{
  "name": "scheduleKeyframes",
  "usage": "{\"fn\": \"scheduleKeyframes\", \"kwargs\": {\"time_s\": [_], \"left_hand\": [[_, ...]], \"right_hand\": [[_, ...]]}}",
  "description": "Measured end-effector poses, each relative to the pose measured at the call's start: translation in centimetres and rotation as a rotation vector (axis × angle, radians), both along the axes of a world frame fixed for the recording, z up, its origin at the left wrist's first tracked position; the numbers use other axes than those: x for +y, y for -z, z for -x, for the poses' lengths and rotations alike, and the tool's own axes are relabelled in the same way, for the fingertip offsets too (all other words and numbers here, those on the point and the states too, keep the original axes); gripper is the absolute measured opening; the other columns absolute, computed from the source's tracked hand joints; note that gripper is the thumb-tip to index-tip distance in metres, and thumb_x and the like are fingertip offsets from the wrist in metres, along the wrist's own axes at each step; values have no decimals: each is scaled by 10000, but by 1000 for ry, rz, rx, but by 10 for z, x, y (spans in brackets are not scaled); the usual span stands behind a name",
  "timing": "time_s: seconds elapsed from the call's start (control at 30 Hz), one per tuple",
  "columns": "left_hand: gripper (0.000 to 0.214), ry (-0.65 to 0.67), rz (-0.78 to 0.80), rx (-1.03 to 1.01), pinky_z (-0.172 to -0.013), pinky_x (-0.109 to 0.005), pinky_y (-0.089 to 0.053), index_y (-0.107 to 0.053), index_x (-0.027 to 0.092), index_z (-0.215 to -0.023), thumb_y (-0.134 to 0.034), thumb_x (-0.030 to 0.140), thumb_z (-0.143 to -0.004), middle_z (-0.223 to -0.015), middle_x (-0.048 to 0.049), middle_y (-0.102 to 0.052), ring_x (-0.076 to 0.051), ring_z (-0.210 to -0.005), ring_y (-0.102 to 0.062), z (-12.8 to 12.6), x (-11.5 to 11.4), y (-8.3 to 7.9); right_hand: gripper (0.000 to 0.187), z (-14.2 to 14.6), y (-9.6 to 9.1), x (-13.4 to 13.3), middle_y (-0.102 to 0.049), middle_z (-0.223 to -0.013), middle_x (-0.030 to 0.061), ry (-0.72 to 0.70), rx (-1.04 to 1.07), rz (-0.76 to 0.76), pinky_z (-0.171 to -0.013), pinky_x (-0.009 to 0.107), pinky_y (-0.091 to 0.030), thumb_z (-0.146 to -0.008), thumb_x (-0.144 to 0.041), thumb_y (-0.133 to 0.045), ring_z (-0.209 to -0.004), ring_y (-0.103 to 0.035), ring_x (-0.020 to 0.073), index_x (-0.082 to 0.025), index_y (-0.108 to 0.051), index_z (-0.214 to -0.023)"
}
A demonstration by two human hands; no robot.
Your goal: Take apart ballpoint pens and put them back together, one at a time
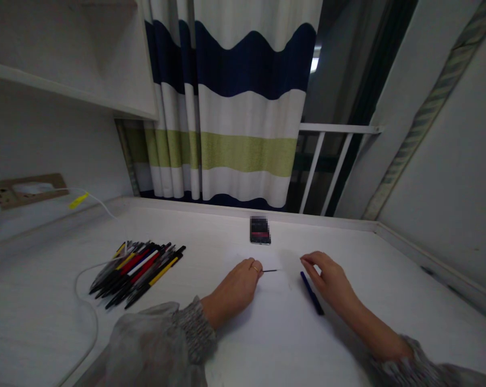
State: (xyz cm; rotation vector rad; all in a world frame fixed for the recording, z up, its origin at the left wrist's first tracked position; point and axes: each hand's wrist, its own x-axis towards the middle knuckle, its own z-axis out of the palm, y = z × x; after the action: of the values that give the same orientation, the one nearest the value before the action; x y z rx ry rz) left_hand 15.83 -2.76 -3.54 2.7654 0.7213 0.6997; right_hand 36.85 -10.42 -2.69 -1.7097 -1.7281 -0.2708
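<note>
My left hand (238, 285), a ring on one finger, is closed on a thin dark rod that looks like a pen refill (270, 270). The rod points right, just above the white tabletop, and its far end looks pale. Across a short gap, my right hand (327, 274) has thumb and forefinger tips pinched together. Whatever is between those tips is too small to make out. A dark blue pen or pen barrel (311, 293) lies slanted on the table beside my right hand, under its thumb side.
Several pens (140, 274) in black, yellow, red and white lie heaped at the left. A white cable (78, 285) runs past them from a wall socket (25, 191). Near the back edge rests a phone (260, 230). Behind hang a striped curtain (246, 118) and a white railing (339, 129).
</note>
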Motion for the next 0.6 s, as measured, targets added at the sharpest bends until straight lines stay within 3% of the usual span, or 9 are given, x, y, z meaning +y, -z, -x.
{"fn": "scheduleKeyframes", "kwargs": {"time_s": [0.23,0.6], "left_hand": [[142,-15,97,-101,-690,-285,-418,-465,142,-844,-327,162,-872,-817,-50,-523,-158,-765,-484,-1,-4,-4],[174,-17,178,-177,-701,-292,-431,-484,132,-889,-337,224,-877,-839,-65,-543,-163,-794,-505,-2,-4,0]], "right_hand": [[165,12,13,3,-628,-795,63,-46,-225,353,-697,332,-404,-762,-186,-516,-770,-532,202,-189,-664,-835],[111,20,10,1,-607,-754,55,-107,-150,369,-712,329,-403,-746,-125,-501,-765,-521,190,-161,-605,-732]]}}
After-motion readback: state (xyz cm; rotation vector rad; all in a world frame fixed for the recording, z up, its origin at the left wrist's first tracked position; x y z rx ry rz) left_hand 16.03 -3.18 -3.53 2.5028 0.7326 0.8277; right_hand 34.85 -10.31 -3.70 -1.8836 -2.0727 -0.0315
